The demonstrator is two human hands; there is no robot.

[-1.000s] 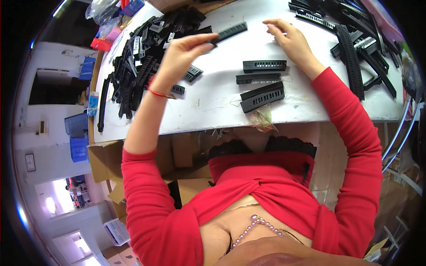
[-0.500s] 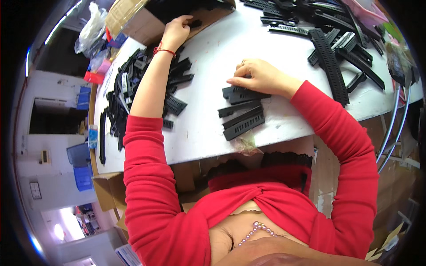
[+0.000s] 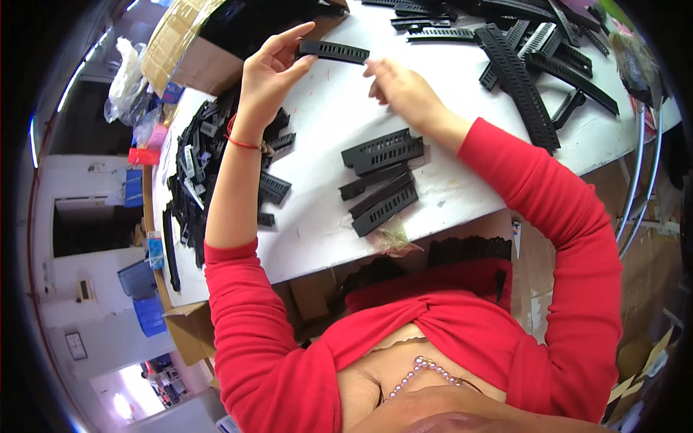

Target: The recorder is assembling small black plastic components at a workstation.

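My left hand (image 3: 271, 76) grips one end of a short black slotted plastic strip (image 3: 336, 51), with the thumb below it and the index finger stretched out above. At the strip's other end is my right hand (image 3: 404, 90), fingers bent and apart, a fingertip at or just beside the end. Whether it touches is hard to make out. Below my hands, several black slotted pieces lie on the white table, among them an upper piece (image 3: 384, 151) and a lower one (image 3: 386, 208).
An open cardboard box (image 3: 198, 61) stands at the far left. A heap of small black parts (image 3: 195, 155) lies beside my left forearm. Longer black slotted strips (image 3: 520, 90) are piled at the right. A clear plastic scrap (image 3: 390, 242) sits at the table's front edge.
My left hand has come back from the cardboard box, now with a black slotted strip in it. My right hand has left the pieces on the table and moved up to the strip's end.
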